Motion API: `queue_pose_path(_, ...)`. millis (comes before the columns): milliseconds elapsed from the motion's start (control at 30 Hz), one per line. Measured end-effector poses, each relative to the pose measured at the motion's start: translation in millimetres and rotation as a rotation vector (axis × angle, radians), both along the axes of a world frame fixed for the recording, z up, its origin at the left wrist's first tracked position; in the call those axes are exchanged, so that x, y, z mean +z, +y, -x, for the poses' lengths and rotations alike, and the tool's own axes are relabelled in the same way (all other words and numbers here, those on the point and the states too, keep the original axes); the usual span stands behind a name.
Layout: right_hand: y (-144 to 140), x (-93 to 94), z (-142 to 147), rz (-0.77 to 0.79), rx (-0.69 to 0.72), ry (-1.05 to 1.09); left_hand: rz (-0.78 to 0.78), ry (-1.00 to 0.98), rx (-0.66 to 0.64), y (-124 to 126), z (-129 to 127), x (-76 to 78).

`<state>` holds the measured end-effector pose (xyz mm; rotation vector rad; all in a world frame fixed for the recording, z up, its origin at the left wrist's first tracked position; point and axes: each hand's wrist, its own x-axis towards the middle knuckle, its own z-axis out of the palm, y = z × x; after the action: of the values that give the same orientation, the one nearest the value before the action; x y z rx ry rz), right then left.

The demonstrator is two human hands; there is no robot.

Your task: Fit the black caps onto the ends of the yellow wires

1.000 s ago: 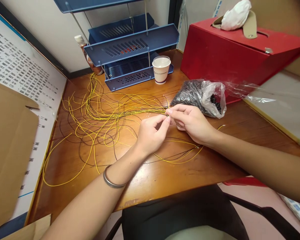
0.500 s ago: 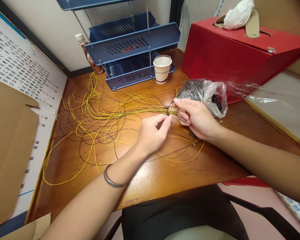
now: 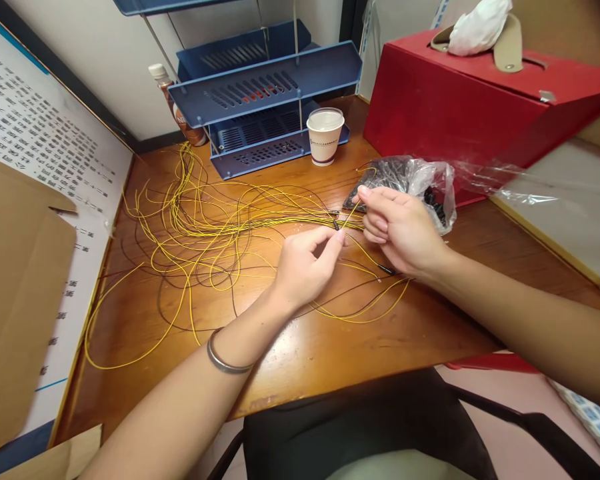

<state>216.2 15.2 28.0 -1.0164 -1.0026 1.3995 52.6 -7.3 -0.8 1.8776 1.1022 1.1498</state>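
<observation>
My left hand (image 3: 307, 263) pinches a small black sleeve (image 3: 336, 225) between thumb and forefinger. A yellow wire (image 3: 351, 213) runs up from it to my right hand (image 3: 397, 223), whose thumb and forefinger are closed on the wire. The wire's thin end curls above the right fingertips. Beneath and left of the hands spreads a loose bundle of yellow and dark wires (image 3: 220, 230). Another black sleeve (image 3: 386, 270) lies below my right hand, on a yellow wire. Behind the right hand sits a clear plastic bag (image 3: 405, 175) with small black parts in it.
A paper cup (image 3: 325, 137) stands before a blue desk rack (image 3: 265, 80), with a bottle (image 3: 185, 120) at its left. A red box (image 3: 460, 107) fills the back right of the wooden table (image 3: 330, 353). Cardboard (image 3: 25, 300) leans at the left edge; a black chair seat (image 3: 370, 427) is below.
My right hand has moved a little right and up along the yellow wire, away from my left hand. The left hand has stayed in place with the black sleeve.
</observation>
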Motion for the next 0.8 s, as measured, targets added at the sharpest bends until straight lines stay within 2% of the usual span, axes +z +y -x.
queue_pose_path(333, -10.8, -6.7, 9.6, 0.067, 0.147, -0.019, 0.004, -0.001, -0.022, -0.8, 0.0, 1.1)
queue_pose_path(633, -2.2, -3.5, 2.5, 0.004, 0.054, -0.011, 0.013, 0.008, -0.017, -0.8, -0.3, 0.4)
queue_pose_path(800, -5.0, -5.6, 5.1, 0.034, 0.139, -0.026, 0.023, 0.011, -0.046, -2.1, -0.2, 2.7)
